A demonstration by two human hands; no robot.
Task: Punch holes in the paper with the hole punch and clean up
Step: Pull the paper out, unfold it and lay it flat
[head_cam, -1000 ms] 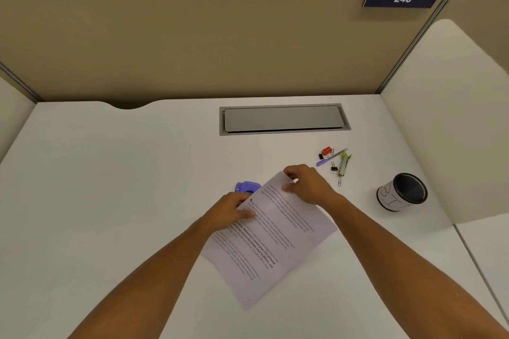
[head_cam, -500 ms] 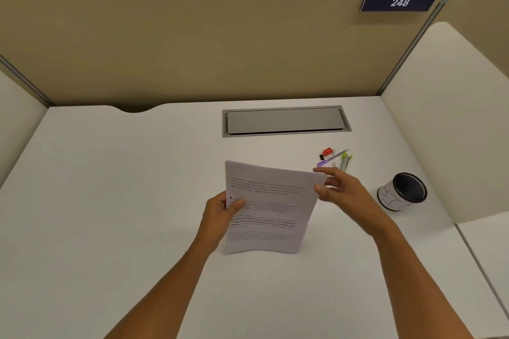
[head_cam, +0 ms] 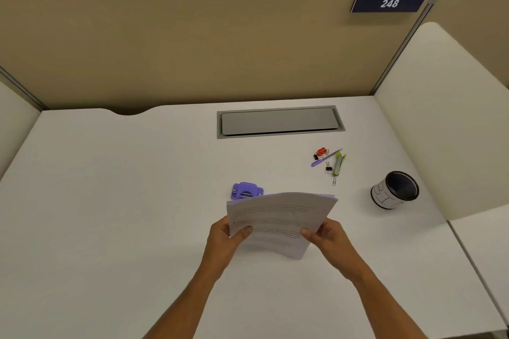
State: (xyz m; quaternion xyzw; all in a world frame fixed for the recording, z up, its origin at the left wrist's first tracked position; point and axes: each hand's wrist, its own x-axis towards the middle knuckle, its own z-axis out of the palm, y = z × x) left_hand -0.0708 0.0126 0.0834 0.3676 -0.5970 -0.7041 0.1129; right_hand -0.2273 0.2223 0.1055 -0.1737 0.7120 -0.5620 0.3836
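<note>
Both hands are up off the desk with the paper (head_cam: 278,221) between them. The left hand (head_cam: 223,239) is closed on the sheet's left edge, thumb laid over the printed face and the other fingers hidden behind it. The right hand (head_cam: 329,239) pinches the lower right edge the same way, thumb on top, fingers curled underneath. The paper looks like a thin stack rather than one sheet — layered edges show at its far right corner. It is held clear of the white desk (head_cam: 110,201), bowed upward across the middle, its printed lines running left to right and its longer side roughly across the view, the right end tipped slightly away.

Just beyond the paper's far left corner sits the purple hole punch (head_cam: 246,190), flat on the desk; the paper's top edge overlaps its near side from this angle, so whether they touch I cannot tell.

Further off to the right lies a small scatter of stationery — a purple pen (head_cam: 325,158), a red binder clip (head_cam: 321,151), a green-and-grey pen (head_cam: 338,164), a small black clip and a paper clip (head_cam: 334,181). Well apart from these, nearer the right partition, a black mesh pen cup (head_cam: 395,190) lies tipped towards me, its open mouth showing. A grey cable hatch (head_cam: 279,121) is set into the desk at the back, and a plate reading 248 (head_cam: 389,3) hangs on the beige partition.
</note>
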